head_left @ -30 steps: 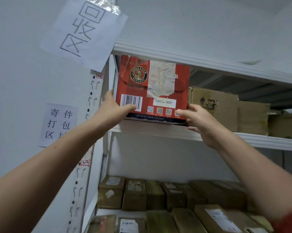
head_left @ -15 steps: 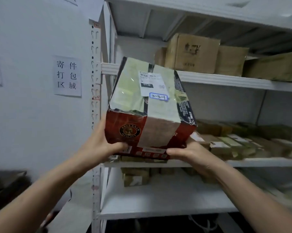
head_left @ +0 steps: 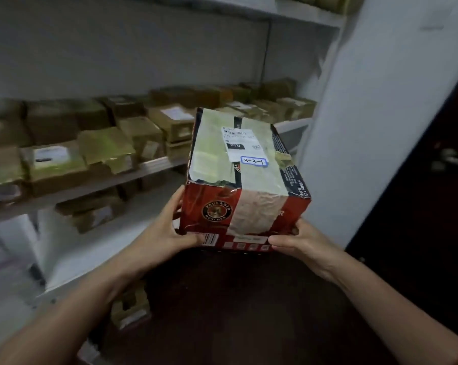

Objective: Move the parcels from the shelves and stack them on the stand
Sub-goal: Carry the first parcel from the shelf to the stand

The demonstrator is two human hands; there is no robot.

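Red carton parcel [head_left: 245, 180], taped over, label marked 3-3-1 on top. It is off the shelves and held in the air, roughly level, forward of the middle shelf [head_left: 159, 162] near its right end. Left hand [head_left: 167, 233] grips the lower left corner, thumb on the near face. Right hand [head_left: 301, 239] grips the lower right corner the same way. Brown parcels [head_left: 104, 146] crowd the middle shelf to its front edge, with more below. Stand not in view. Judgement: one parcel in transit, none seen stacked, most of the job left.

Taped red parcel [head_left: 245, 180], tilted, off the shelves [head_left: 154, 167]
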